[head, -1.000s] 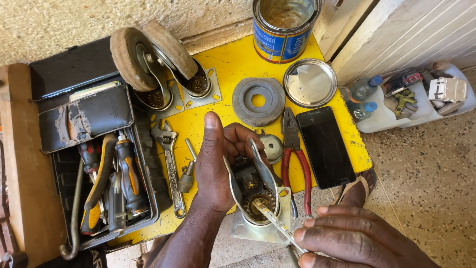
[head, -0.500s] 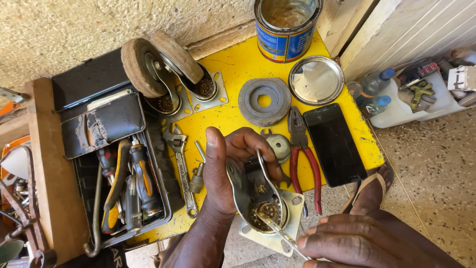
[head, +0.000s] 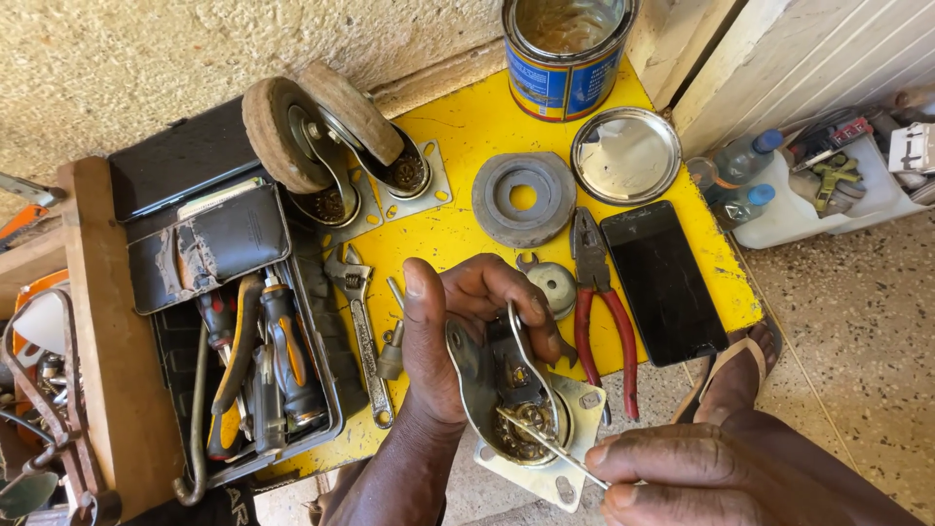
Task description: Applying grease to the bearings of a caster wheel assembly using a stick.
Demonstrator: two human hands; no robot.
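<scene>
Both hands [head: 458, 341] [head: 721, 477] curled, gripping

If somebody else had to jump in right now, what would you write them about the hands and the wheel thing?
Left hand: wrapped around the wheel-less caster bracket, holding it over the front edge of the yellow table.
Right hand: pinching a thin metal rod, its tip in the bearing ring at the bracket's base plate.
Nearby: two casters with wheels at the back left, a grey disc, red-handled pliers, an adjustable wrench, an open tin can with its lid, a black phone, and a tool tray on the left.
Done: this bracket has no wheel.
Left: the rod work in the bearing is underway.
</scene>
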